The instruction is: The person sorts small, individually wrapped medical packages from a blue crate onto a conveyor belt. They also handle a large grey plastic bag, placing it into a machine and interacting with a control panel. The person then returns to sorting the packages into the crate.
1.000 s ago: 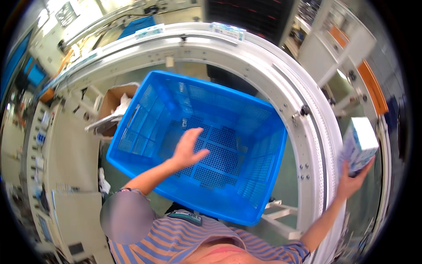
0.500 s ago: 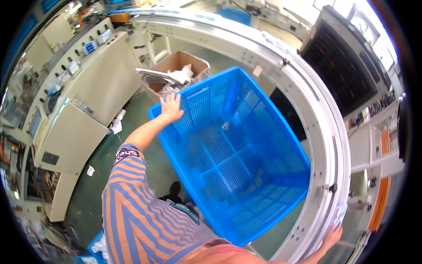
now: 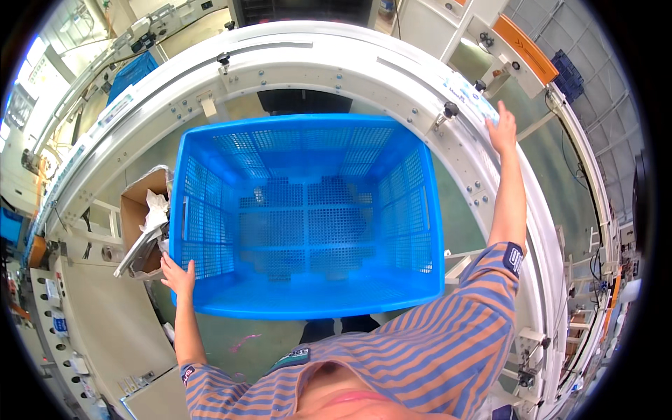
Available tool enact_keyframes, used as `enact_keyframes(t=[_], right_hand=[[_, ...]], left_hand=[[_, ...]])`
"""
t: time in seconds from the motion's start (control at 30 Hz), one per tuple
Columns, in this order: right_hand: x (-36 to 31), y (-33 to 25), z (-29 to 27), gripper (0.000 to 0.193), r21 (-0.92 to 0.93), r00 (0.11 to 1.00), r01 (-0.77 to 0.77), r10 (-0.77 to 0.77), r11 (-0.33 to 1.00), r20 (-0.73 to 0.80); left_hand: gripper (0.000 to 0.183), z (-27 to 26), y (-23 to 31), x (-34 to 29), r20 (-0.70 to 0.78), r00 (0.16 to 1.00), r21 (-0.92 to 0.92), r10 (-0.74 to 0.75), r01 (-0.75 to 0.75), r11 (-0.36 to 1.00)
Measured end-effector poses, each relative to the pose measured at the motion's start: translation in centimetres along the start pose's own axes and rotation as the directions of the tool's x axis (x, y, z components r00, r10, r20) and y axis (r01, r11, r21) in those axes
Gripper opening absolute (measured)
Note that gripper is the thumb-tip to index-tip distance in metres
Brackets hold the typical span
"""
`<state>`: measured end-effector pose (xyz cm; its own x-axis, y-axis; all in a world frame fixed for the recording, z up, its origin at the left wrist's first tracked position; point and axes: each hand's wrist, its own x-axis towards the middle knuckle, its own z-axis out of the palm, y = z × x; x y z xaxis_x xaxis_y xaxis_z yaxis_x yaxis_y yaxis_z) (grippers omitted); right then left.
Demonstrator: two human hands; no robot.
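A rectangular blue plastic crate (image 3: 308, 217) with perforated lattice walls is seen in front of the person, inside a curved white metal conveyor rail (image 3: 350, 59). Its lower left corner is gripped by the left hand (image 3: 178, 274). A flat pale packet (image 3: 470, 98) on the rail is touched by the right hand (image 3: 502, 129), fingers extended.

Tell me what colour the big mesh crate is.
Bright blue all over. The crate shows clearly in the head view, with the left hand at its corner.
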<state>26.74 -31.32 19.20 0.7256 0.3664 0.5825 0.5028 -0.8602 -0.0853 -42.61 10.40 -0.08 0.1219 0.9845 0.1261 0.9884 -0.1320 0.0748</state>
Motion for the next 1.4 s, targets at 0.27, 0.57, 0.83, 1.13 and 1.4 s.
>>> enact_keyframes(t=[0.27,0.57,0.83,1.13,1.4], right_hand=[[-19.8,-9.7,0.9,0.084,0.088,0.917,0.247,-0.263,0.965,0.301],[-28.8,-11.4,10.9,0.024,0.129,0.020,-0.810,-0.193,0.572,0.981],[-29.0,-29.2,17.2,0.021,0.271,-0.108,-0.617,-0.421,0.738,0.901],[-32.7,-41.2,11.9,0.019,0.508,0.013,-0.478,-0.572,0.716,0.820],[-34.5,-53.6,3.1,0.019,0.769,0.151,-0.319,-0.772,0.554,0.618]], left_hand=[[0.043,-0.3,-5.7,4.8,0.336,0.939,-0.252,-0.077,0.168,0.953],[0.024,-0.3,-4.6,-4.5,0.207,0.959,-0.295,-0.195,0.251,0.922],[0.020,-6.3,-7.1,-13.2,0.225,0.867,-0.356,-0.445,0.499,0.790],[0.022,-16.1,-20.0,-31.7,0.090,0.623,-0.319,-0.777,0.757,0.570],[0.028,-22.5,-26.8,-55.0,-0.072,0.072,-0.413,-0.995,0.906,0.096]])
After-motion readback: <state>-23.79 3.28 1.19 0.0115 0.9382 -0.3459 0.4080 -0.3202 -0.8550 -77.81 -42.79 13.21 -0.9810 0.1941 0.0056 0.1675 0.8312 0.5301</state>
